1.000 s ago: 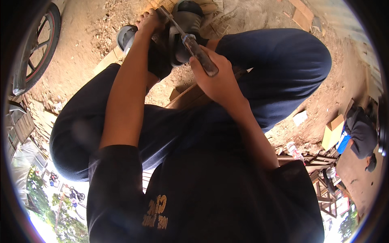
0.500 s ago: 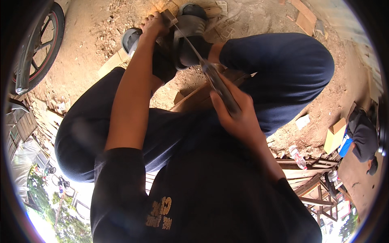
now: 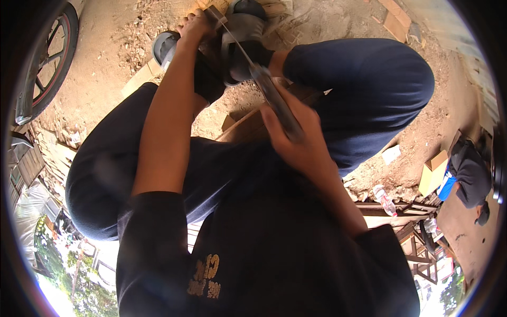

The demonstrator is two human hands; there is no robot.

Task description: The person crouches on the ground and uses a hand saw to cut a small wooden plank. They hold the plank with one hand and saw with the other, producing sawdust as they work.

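Note:
My right hand (image 3: 302, 127) is wrapped round the dark handle of a hand saw (image 3: 278, 103). Its thin blade, seen nearly edge-on, runs forward and left to a small brown wood piece (image 3: 216, 15) beyond my feet. Against that piece my left hand (image 3: 195, 26) is closed, with the arm stretched out. The blade's far end meets the wood; how deep it sits cannot be made out. My dark sandals (image 3: 244, 31) stand right beside the wood and the blade.
Below my knees lies a wooden board (image 3: 248, 126). A wheel (image 3: 55, 58) stands at the far left. On the right are a plastic bottle (image 3: 384, 199), a cardboard box (image 3: 433, 173) and another person (image 3: 470, 171). Wood chips and scraps (image 3: 138, 53) litter the dirt ground.
My right hand and the saw have moved forward and a little left, toward the wood piece. The left hand keeps its hold. The whole view has shifted slightly.

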